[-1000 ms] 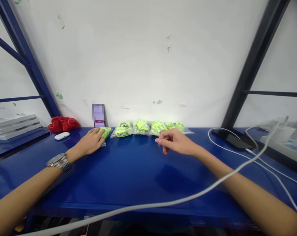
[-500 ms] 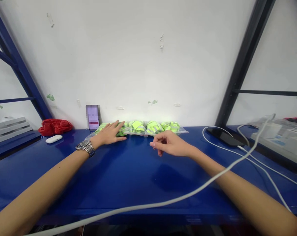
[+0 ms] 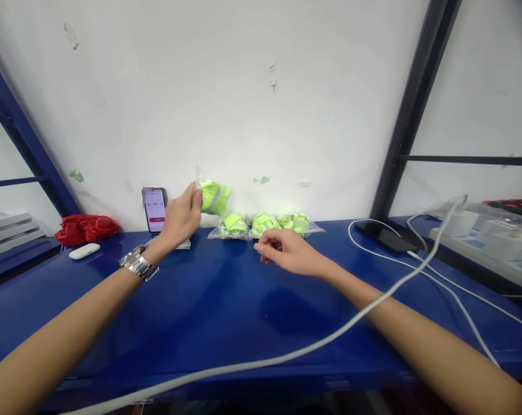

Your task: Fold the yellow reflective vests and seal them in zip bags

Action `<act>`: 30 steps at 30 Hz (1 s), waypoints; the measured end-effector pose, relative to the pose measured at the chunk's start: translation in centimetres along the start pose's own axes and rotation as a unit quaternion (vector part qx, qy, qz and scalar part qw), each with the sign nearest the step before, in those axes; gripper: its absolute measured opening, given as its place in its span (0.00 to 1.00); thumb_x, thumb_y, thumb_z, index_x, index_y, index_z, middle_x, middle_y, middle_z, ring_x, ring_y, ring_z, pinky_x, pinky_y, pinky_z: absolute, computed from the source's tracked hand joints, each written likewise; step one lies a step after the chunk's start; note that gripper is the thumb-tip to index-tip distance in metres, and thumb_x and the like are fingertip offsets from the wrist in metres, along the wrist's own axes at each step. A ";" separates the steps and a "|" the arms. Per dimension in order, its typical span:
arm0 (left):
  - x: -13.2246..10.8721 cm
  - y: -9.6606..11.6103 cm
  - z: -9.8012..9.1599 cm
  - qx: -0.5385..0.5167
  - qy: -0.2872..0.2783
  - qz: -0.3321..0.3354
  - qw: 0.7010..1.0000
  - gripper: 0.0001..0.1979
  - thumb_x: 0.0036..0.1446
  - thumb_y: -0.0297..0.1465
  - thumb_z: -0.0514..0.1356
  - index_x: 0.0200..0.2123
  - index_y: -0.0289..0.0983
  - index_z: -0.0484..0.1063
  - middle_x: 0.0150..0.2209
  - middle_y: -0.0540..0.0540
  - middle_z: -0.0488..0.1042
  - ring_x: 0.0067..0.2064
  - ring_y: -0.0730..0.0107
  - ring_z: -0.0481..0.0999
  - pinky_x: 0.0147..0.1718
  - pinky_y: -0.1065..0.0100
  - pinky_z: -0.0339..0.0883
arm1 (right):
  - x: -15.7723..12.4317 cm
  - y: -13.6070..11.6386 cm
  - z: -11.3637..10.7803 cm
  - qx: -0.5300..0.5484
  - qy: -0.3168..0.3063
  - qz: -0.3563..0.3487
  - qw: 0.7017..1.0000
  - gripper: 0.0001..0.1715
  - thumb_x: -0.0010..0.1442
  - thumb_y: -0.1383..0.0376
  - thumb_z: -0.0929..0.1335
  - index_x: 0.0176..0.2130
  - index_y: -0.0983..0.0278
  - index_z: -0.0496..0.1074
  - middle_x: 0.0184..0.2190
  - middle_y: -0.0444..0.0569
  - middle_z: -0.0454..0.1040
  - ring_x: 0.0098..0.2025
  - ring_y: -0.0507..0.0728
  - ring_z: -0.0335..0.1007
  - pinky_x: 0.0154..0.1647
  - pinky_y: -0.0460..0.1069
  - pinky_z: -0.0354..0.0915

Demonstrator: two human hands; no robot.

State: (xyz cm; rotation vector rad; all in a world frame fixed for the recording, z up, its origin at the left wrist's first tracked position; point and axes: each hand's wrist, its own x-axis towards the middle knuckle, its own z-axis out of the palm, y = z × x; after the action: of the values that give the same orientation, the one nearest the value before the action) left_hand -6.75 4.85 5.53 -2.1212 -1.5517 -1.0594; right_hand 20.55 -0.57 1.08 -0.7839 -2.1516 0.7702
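My left hand (image 3: 184, 216), with a metal watch (image 3: 139, 262) on its wrist, is closed on the edge of a clear plastic bag holding neon-green fabric with a grey reflective stripe (image 3: 215, 197). That bag hangs above the table, in front of the wall, slightly blurred. Three similar bags stand in a row against the wall: a left one (image 3: 235, 223), a middle one (image 3: 264, 223) and a right one (image 3: 293, 222). Just in front of them is my right hand (image 3: 287, 249), its fingers loosely curled in with nothing visible between them. A clear plastic edge (image 3: 184, 245) shows below my left hand.
A phone with a running timer (image 3: 155, 210) leans on the wall, near red cloth (image 3: 87, 229) and a white earbud case (image 3: 84, 251). White cables (image 3: 330, 344) cross the blue table (image 3: 226, 323) in front of my right arm. Another phone (image 3: 384, 236) lies right.
My left hand has lifted the leftmost bag off the table, closing from a spread position. The view has shifted slightly; my right hand stays in nearly the same place.
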 end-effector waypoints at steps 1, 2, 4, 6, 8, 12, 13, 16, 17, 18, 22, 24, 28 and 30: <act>-1.2 1.6 0.2 0.021 0.023 0.014 0.999 0.21 0.69 0.39 0.42 0.57 0.36 0.62 0.35 0.42 0.77 0.36 0.60 0.77 0.35 0.65 0.65 | 0.0 0.1 0.2 0.005 0.008 0.002 1.000 0.14 0.63 0.59 0.65 0.30 0.65 0.68 0.25 0.47 0.75 0.27 0.52 0.72 0.29 0.46 0.64; -2.5 3.2 0.5 0.025 0.024 0.042 0.999 0.21 0.69 0.39 0.43 0.58 0.37 0.61 0.39 0.40 0.78 0.39 0.59 0.77 0.37 0.64 0.66 | 0.0 0.2 0.4 0.007 0.013 0.005 1.000 0.15 0.63 0.57 0.64 0.30 0.65 0.68 0.26 0.47 0.75 0.27 0.52 0.72 0.29 0.46 0.64; -5.5 5.9 1.4 0.007 -0.015 0.107 0.994 0.20 0.69 0.37 0.43 0.59 0.39 0.60 0.47 0.40 0.76 0.44 0.61 0.77 0.42 0.64 0.68 | 0.0 0.5 0.7 -0.005 0.015 0.010 1.000 0.19 0.64 0.54 0.63 0.30 0.65 0.68 0.25 0.46 0.74 0.26 0.51 0.71 0.28 0.46 0.62; -8.2 7.7 2.1 0.018 -0.065 0.137 0.988 0.20 0.69 0.36 0.42 0.58 0.37 0.60 0.44 0.39 0.77 0.41 0.61 0.78 0.38 0.65 0.70 | -0.1 0.7 0.9 -0.039 0.018 0.015 0.999 0.24 0.65 0.52 0.61 0.27 0.66 0.69 0.22 0.46 0.72 0.24 0.51 0.67 0.26 0.46 0.59; -10.0 8.6 2.3 0.055 -0.068 0.135 0.987 0.18 0.69 0.36 0.42 0.57 0.34 0.59 0.43 0.38 0.77 0.41 0.59 0.78 0.33 0.65 0.70 | -0.1 0.8 1.0 -0.074 0.024 0.023 0.997 0.28 0.66 0.51 0.60 0.24 0.66 0.68 0.20 0.45 0.70 0.22 0.50 0.64 0.25 0.46 0.56; -10.9 9.1 1.6 0.129 -0.032 0.155 0.979 0.13 0.69 0.34 0.44 0.47 0.35 0.63 0.40 0.39 0.75 0.49 0.54 0.74 0.33 0.65 0.70 | 0.0 0.6 1.1 -0.117 0.048 0.028 0.992 0.27 0.66 0.53 0.60 0.22 0.65 0.65 0.16 0.43 0.66 0.20 0.48 0.57 0.23 0.46 0.50; -10.8 9.1 1.4 0.146 -0.025 0.161 0.976 0.12 0.68 0.34 0.45 0.45 0.35 0.64 0.39 0.39 0.74 0.49 0.53 0.73 0.32 0.65 0.70 | 0.0 0.6 1.1 -0.123 0.053 0.027 0.991 0.26 0.65 0.54 0.61 0.21 0.65 0.64 0.16 0.42 0.64 0.20 0.48 0.56 0.23 0.46 0.49; -10.5 9.2 1.2 0.127 -0.043 0.151 0.979 0.11 0.68 0.33 0.45 0.38 0.36 0.64 0.35 0.40 0.72 0.41 0.56 0.74 0.29 0.65 0.67 | -0.1 0.5 1.2 -0.133 0.052 0.028 0.989 0.23 0.64 0.57 0.63 0.20 0.64 0.61 0.15 0.41 0.62 0.19 0.48 0.55 0.23 0.46 0.48; -10.4 9.2 1.2 0.085 -0.060 0.143 0.984 0.11 0.68 0.33 0.44 0.36 0.37 0.63 0.34 0.42 0.71 0.37 0.59 0.74 0.28 0.66 0.66 | -0.1 0.4 1.3 -0.133 0.051 0.029 0.989 0.23 0.63 0.58 0.63 0.20 0.64 0.61 0.14 0.41 0.62 0.19 0.48 0.55 0.23 0.46 0.47; -10.3 9.2 1.3 0.030 -0.079 0.134 0.987 0.11 0.68 0.33 0.44 0.35 0.38 0.61 0.32 0.44 0.71 0.33 0.63 0.73 0.28 0.66 0.65 | -0.2 0.3 1.3 -0.130 0.053 0.028 0.990 0.23 0.62 0.60 0.64 0.19 0.64 0.61 0.14 0.40 0.60 0.19 0.48 0.54 0.23 0.46 0.47; -9.7 9.0 1.6 -0.190 -0.186 0.071 0.961 0.11 0.68 0.36 0.46 0.32 0.40 0.56 0.21 0.54 0.68 0.20 0.72 0.70 0.22 0.71 0.61 | -0.3 -0.2 1.3 -0.100 0.061 0.010 0.993 0.23 0.62 0.61 0.63 0.18 0.65 0.61 0.12 0.40 0.58 0.17 0.47 0.53 0.22 0.45 0.47; -9.4 8.9 1.6 -0.268 -0.247 0.037 0.931 0.12 0.67 0.38 0.48 0.32 0.40 0.56 0.17 0.57 0.66 0.16 0.74 0.68 0.19 0.73 0.59 | -0.4 -0.5 1.3 -0.085 0.038 0.002 0.996 0.23 0.64 0.59 0.62 0.20 0.65 0.65 0.12 0.40 0.61 0.16 0.47 0.56 0.21 0.44 0.49; -9.2 8.6 1.8 -0.339 -0.294 0.003 0.894 0.13 0.65 0.40 0.52 0.32 0.40 0.57 0.15 0.59 0.66 0.13 0.75 0.68 0.15 0.76 0.58 | -0.6 -0.5 1.4 -0.056 -0.013 0.028 0.998 0.24 0.64 0.54 0.62 0.24 0.66 0.69 0.12 0.41 0.65 0.14 0.48 0.61 0.19 0.43 0.54; -9.1 8.4 2.0 -0.355 -0.304 -0.008 0.884 0.13 0.64 0.41 0.54 0.32 0.40 0.57 0.15 0.59 0.67 0.13 0.74 0.68 0.14 0.76 0.57 | -0.7 -0.2 1.5 -0.017 -0.035 0.039 0.998 0.22 0.65 0.54 0.62 0.27 0.65 0.68 0.14 0.41 0.68 0.13 0.48 0.62 0.17 0.42 0.56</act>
State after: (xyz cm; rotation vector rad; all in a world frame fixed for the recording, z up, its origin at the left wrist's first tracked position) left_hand 0.36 -3.28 -0.88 -3.1954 -1.5631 -1.1542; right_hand 19.72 -1.61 0.15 -0.8750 -2.2126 0.8154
